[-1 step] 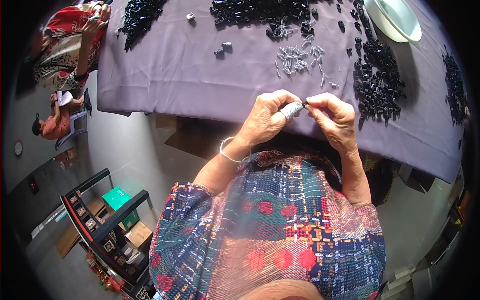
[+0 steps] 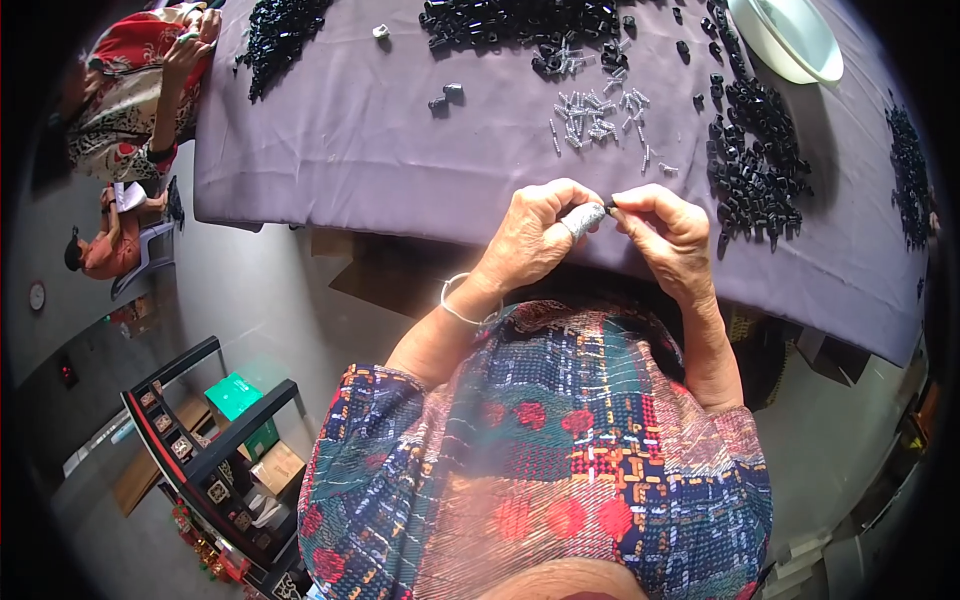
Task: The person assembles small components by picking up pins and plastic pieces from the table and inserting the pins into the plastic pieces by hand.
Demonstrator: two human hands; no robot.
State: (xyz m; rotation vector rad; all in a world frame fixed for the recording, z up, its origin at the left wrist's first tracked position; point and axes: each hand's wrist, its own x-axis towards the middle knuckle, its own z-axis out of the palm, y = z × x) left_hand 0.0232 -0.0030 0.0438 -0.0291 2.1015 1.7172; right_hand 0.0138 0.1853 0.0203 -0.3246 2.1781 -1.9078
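Close together over the table's near edge, my two hands meet at a small black part (image 2: 611, 207). My left hand (image 2: 540, 228) is closed in a pinch, its thumb wrapped in a grey covering. From the other side, the thumb and forefinger of my right hand (image 2: 668, 235) pinch the same part. My fingertips hide most of it. Just beyond lie thin silvery pieces (image 2: 588, 118), which look like small springs. To the right of my right hand spreads a pile of small black plastic parts (image 2: 755, 165).
A purple-grey cloth (image 2: 330, 150) covers the table. More black parts form a far heap (image 2: 520, 25) and a left heap (image 2: 285, 40). A pale basin (image 2: 800, 40) stands far right. One person (image 2: 135, 110) is at the table's left; another sits on a chair (image 2: 145, 262) behind.
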